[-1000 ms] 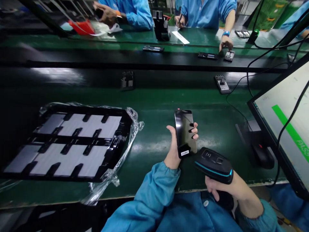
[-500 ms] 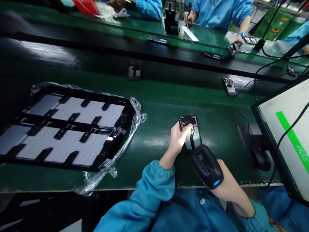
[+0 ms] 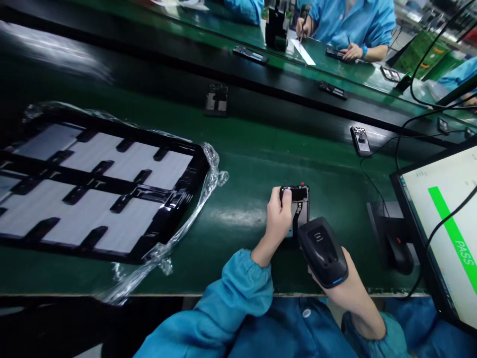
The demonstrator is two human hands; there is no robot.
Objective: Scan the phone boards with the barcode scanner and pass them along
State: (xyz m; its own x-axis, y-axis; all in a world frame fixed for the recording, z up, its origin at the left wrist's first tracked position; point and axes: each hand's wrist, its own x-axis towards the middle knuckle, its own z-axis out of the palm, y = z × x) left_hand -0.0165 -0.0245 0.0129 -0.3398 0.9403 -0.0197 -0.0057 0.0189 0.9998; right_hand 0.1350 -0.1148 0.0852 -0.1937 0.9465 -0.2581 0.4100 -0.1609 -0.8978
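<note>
"Holding what, left hand (image 3: 278, 215)?"
"One phone (image 3: 304, 211), insides showing, held with the thumb on top, over the green table (image 3: 238, 169), just beyond the black scanner (image 3: 323, 252)."
"And the right hand (image 3: 324, 292)?"
"Closed round that scanner (blue light (image 3: 337, 281) at its near end; fingers mostly hidden)."
"Surroundings?"
"Left: one black tray (image 3: 196, 169), clear plastic wrap (image 3: 194, 226) along its edge. Right: one mouse (image 3: 399, 254), one screen (image 3: 428, 181) reading PASS."

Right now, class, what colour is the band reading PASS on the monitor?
The band is green; the head view shows it best.
</note>
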